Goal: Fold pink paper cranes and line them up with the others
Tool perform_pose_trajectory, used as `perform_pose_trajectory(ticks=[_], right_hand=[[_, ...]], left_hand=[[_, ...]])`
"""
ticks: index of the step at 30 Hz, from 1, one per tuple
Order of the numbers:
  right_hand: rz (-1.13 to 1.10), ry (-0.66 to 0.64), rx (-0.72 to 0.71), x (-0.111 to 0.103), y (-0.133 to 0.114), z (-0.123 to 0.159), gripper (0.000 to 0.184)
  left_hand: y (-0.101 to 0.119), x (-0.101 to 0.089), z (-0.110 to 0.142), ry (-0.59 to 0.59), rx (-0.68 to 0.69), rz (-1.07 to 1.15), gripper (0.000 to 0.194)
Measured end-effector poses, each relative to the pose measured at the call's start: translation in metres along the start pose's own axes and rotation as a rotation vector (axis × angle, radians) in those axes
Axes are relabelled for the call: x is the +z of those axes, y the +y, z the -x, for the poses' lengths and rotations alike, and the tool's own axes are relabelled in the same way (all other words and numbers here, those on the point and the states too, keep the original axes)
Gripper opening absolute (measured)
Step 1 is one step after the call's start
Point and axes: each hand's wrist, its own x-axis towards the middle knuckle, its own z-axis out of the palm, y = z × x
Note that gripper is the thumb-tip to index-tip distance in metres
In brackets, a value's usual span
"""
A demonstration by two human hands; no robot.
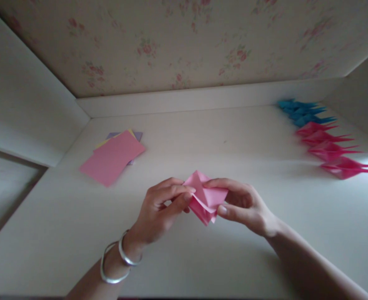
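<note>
A partly folded sheet of pink origami paper (211, 196) is held between both hands over the middle of the white table. Its layers stand slightly apart, with a loose flap at the lower edge. My left hand (162, 208) pinches its left side between thumb and fingers; two silver bangles circle that wrist. On the right side, my right hand (249, 204) grips the paper, thumb at the lower corner and index finger lying across the upper face. The fingers behind the paper are partly hidden.
Loose paper sheets (112, 160) in pink, yellow and purple lie at the left. Along the right stand several blue folded paper figures (303, 111) and several pink ones (342, 166) with long points. A low white ledge (177, 100) and floral wall border the white table (184, 258).
</note>
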Motion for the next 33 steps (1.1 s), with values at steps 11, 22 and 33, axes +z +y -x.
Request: perform_pose_trajectory(ticks=[11,22,33], right_hand=[[0.141,-0.024,-0.032,0.0018,-0.0012,-0.0011,0.059],[0.111,-0.091,-0.012,-0.0004,-0.0011,0.0,0.06],[0.081,-0.169,-0.047,0.0009,0.0001,-0.002,0.068]], left_hand=[[-0.0006,0.0024,0.0001,0.009,0.101,-0.263,0.016],[-0.0015,0.0023,-0.0026,0.016,0.131,-0.309,0.016],[0.0,0.001,-0.0033,0.031,-0.108,-0.062,0.014]])
